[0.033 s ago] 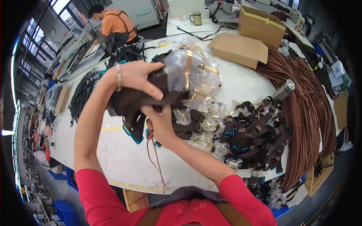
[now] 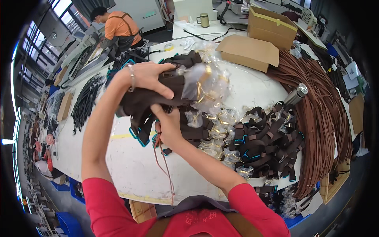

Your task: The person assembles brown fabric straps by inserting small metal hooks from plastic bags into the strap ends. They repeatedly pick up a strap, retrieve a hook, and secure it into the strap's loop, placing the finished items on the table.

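A thick bundle of dark brown straps (image 2: 146, 102) is held above the white table. My left hand (image 2: 150, 79), with a bracelet at the wrist, clasps it from above, thumb and fingers spread across its upper side. From below, my right hand (image 2: 169, 128) grips the bundle's lower edge, its fingertips partly hidden. A thin reddish-brown cord (image 2: 162, 158) hangs from that hand. Clear plastic-wrapped gold hardware (image 2: 203, 85) clusters at the bundle's right end, slightly blurred. Teal-covered buckles (image 2: 138, 136) dangle from its lower left.
Dark straps with teal buckles (image 2: 268, 138) lie heaped to the right, beside a metal flask (image 2: 297, 94) and long brown strips (image 2: 316, 130). Cardboard boxes (image 2: 272, 27) stand at the back right. Black straps (image 2: 85, 98) lie left; a person in orange (image 2: 118, 27) works beyond.
Both hands still hold the bundle. My left hand and the bundle have shifted slightly right, and the plastic-wrapped end has tipped a little lower.
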{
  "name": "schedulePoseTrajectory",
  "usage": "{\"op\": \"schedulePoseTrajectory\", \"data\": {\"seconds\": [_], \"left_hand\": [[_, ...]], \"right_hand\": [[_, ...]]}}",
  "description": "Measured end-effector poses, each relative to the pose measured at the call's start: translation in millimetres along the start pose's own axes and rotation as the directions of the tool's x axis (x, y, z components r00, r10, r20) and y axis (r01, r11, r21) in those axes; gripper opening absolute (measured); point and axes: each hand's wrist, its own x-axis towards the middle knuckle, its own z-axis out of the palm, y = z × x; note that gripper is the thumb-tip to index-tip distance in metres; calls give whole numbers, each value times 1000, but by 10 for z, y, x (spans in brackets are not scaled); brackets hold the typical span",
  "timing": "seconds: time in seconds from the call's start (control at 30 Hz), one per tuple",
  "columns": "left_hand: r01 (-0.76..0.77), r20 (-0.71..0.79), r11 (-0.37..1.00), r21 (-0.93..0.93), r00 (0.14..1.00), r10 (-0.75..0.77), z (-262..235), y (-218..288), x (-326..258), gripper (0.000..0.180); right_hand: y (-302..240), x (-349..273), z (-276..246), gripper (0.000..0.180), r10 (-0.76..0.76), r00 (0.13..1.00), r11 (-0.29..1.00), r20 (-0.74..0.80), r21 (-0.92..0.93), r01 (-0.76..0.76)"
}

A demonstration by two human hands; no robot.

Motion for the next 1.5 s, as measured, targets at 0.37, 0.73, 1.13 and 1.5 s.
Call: {"op": "schedulePoseTrajectory", "data": {"seconds": [0.37,0.73,1.13,1.5], "left_hand": [[-28,-228,998,-57,974,14,1646,-700,620,95],[513,-476,777,365,820,-318,2021,-524,1111,113],[281,-180,903,324,956,-232,1246,616,914,27],[-22,-126,947,-320,992,-19,2982,2520,2552,61]], "right_hand": [[200,795,-1233,6,417,870,895,-263,-46,-443],[-164,-888,-1560,36,709,705,670,25,-336,-662],[-2103,-2625,-2304,30,513,846,823,145,-362,-437],[-2282,-2515,-3508,33,80,868,533,-489,-715,-452]]}}
